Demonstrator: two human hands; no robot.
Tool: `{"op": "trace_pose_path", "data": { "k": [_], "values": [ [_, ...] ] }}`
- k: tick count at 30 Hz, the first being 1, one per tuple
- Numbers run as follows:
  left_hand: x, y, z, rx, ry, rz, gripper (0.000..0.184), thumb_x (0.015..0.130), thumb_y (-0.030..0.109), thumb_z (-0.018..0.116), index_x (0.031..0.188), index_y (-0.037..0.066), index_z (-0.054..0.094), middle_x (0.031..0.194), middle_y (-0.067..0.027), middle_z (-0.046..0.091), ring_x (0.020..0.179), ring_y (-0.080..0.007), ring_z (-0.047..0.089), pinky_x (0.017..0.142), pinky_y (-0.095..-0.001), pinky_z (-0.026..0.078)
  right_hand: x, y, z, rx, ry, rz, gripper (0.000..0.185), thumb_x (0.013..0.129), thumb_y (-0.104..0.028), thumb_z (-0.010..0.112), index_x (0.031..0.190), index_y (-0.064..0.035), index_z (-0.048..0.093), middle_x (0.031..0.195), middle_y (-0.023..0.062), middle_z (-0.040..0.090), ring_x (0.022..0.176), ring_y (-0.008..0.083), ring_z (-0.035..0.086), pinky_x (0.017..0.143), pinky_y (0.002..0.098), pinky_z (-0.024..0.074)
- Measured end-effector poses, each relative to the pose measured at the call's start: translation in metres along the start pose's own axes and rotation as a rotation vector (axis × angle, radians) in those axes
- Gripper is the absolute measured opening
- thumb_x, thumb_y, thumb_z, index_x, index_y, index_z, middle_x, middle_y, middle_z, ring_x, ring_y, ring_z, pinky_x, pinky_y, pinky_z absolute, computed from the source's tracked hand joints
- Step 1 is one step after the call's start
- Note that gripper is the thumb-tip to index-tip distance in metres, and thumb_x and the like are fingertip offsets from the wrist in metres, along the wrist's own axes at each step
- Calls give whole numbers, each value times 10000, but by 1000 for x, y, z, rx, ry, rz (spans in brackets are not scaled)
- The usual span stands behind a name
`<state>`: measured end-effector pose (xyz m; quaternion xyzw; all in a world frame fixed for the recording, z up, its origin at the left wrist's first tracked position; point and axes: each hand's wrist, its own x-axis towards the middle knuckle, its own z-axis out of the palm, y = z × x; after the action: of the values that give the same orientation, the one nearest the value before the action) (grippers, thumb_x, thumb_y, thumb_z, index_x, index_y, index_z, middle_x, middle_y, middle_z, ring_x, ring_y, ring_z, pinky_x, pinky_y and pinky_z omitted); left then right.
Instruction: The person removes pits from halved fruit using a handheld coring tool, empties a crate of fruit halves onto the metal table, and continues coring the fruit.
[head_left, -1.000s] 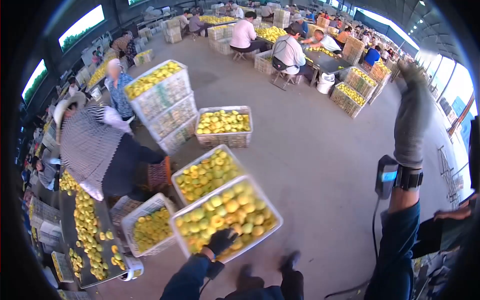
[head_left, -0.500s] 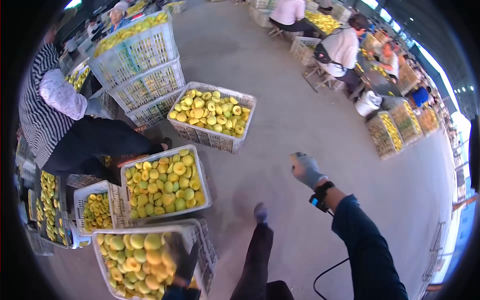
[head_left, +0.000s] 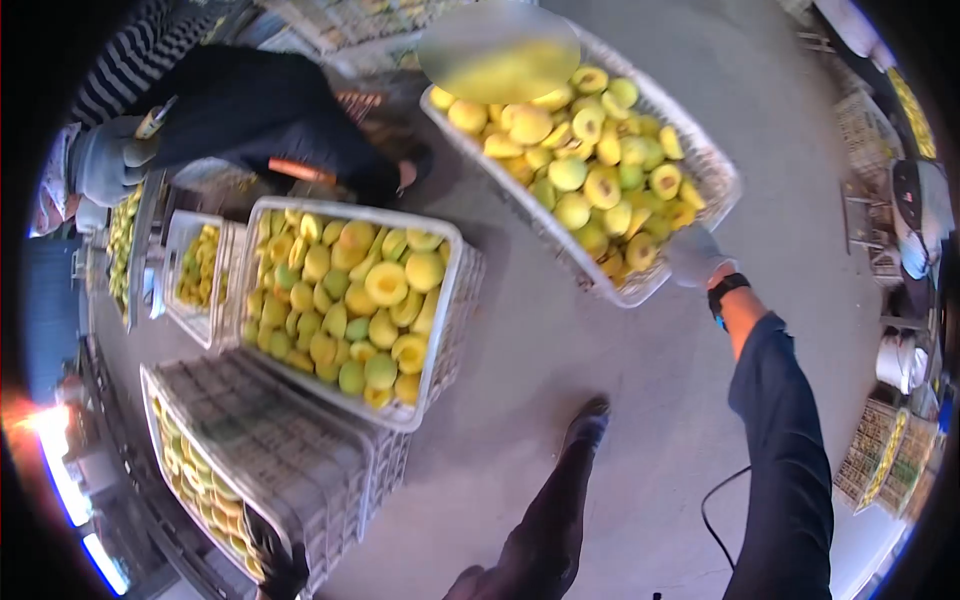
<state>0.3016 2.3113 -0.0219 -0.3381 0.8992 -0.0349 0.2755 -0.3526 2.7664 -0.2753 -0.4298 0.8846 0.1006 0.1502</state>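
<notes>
My left hand (head_left: 278, 560), in a dark glove, is at the bottom left, its fingers and thumb on either side of the rim of a stacked crate (head_left: 290, 430) holding yellow halved fruit (head_left: 195, 480). My right hand (head_left: 697, 256), in a grey glove, is closed at the right corner of another plastic crate (head_left: 715, 165) filled with halved fruit (head_left: 600, 185). Its fingertips are partly hidden at the rim. Between the two, a third full crate (head_left: 455, 300) touches neither hand.
A person (head_left: 250, 110) in dark trousers stands at the upper left, near a smaller crate (head_left: 235, 270) of fruit and a sorting table (head_left: 146, 220). My foot (head_left: 588, 425) is on the concrete floor. At the right edge are a white bucket (head_left: 902, 362), stacked crates (head_left: 868, 450) and a seated person (head_left: 920, 210).
The view has turned and come closer to the crates. My right hand has gone from above bare floor to the far crate's corner. My left hand has moved from over the fruit to the stacked crate's rim.
</notes>
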Motion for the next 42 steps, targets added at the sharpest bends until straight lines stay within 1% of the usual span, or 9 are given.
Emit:
{"op": "trace_pose_path", "data": {
  "k": [11, 21, 24, 27, 31, 34, 38, 40, 42],
  "values": [
    [12, 18, -28, -174, 123, 200, 634, 851, 183, 642, 1369, -89, 396, 1358, -294, 447, 1221, -503, 425, 1071, -579, 288, -75, -198, 0, 221, -73, 228, 259, 761, -293, 591, 769, -75, 729, 762, 154, 694, 752, 328, 689, 652, 444, 514],
    [29, 30, -38, -180, 346, 545, 727, 828, 376, 662, 1395, 0, 404, 1424, -241, 386, 1419, -446, 189, 1129, -610, 141, -239, -391, 141, 378, -117, 451, 142, 790, -135, 586, 890, -50, 642, 840, 176, 681, 770, 373, 670, 670, 478, 521],
    [24, 14, -57, -673, 436, 737, 699, 834, 373, 669, 1405, 52, 427, 1490, -189, 367, 1411, -420, 273, 1146, -583, 160, -277, -469, 118, 470, -41, 493, 154, 793, -126, 581, 906, -47, 651, 838, 196, 682, 794, 390, 670, 696, 481, 527],
    [56, -83, -109, -574, 423, 967, 726, 801, 340, 719, 1396, 39, 434, 1422, -201, 434, 1329, -424, 373, 1108, -511, 278, -301, -554, 110, 683, -195, 808, 161, 758, -56, 576, 903, -64, 646, 880, 197, 675, 869, 418, 639, 738, 492, 510],
    [200, -285, -98, -23, 659, 601, 727, 909, 278, 624, 1479, 5, 266, 1504, -219, 317, 1404, -386, 273, 1153, -471, 203, -317, -655, 82, 750, -152, 882, 191, 783, -58, 552, 961, -45, 620, 924, 222, 666, 863, 425, 637, 745, 504, 510],
    [287, -415, -53, -159, 306, 308, 600, 990, 346, 499, 1445, 0, 317, 1424, -219, 433, 1355, -352, 376, 1116, -432, 289, -327, -723, 134, 677, -225, 904, 157, 795, -65, 543, 928, -34, 620, 882, 223, 666, 824, 414, 646, 714, 497, 516],
    [282, -418, -28, -665, 17, 388, 466, 994, 308, 496, 1326, -14, 443, 1124, -175, 636, 1020, -262, 628, 879, -397, 490, -326, -818, 148, 642, -6, 1050, 150, 783, -87, 553, 861, -20, 661, 834, 205, 674, 781, 402, 653, 703, 470, 526],
    [316, -436, -13, -774, 50, 523, 445, 989, 289, 515, 1308, -15, 461, 1120, -177, 639, 1019, -250, 624, 880, -396, 488, -337, -859, 225, 768, -45, 1074, 130, 905, -149, 553, 954, -70, 643, 793, 64, 665, 651, 250, 617, 621, 404, 533],
    [302, -422, -17, -826, 117, 567, 405, 980, 264, 536, 1268, -18, 494, 1103, -173, 647, 1012, -258, 620, 871, -396, 489, -304, -890, 133, 690, -246, 1092, 152, 810, -107, 551, 847, -39, 682, 828, 201, 683, 806, 370, 672, 723, 470, 532]
  ]
}}
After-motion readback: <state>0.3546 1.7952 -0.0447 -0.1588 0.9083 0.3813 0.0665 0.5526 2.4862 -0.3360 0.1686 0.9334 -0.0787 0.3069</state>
